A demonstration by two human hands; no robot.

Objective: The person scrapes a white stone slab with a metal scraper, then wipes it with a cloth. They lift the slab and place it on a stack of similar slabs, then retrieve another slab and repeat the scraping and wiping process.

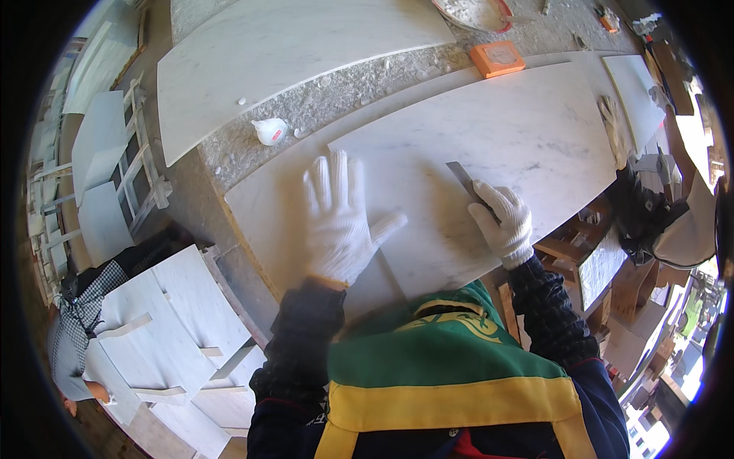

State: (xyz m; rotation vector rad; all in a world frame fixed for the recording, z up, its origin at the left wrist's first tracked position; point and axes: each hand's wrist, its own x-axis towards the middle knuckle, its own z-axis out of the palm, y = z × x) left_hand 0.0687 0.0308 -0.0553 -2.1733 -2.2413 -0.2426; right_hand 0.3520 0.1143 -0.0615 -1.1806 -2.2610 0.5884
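Note:
White marble-like slabs lie in front of me. One slab (527, 130) covers part of another slab (267, 203) at its left. My left hand (339, 233), in a white knit glove, rests over the step between them with its fingers spread and nothing held. Gloved in the same way, my right hand (506, 223) is closed round a narrow flat grey scraper blade (461, 180). The blade's square end points up and left, against or just above the slab's face; contact is hard to tell. Its rear part is hidden by my fingers.
Beyond lie a long slab (283, 57), a small white bottle (270, 131), an orange box (497, 58) and a red-rimmed bowl of white powder (478, 14). Loose gloves (612, 126) sit at the right. A person (73, 336) stands by stacked slabs (172, 306) at left.

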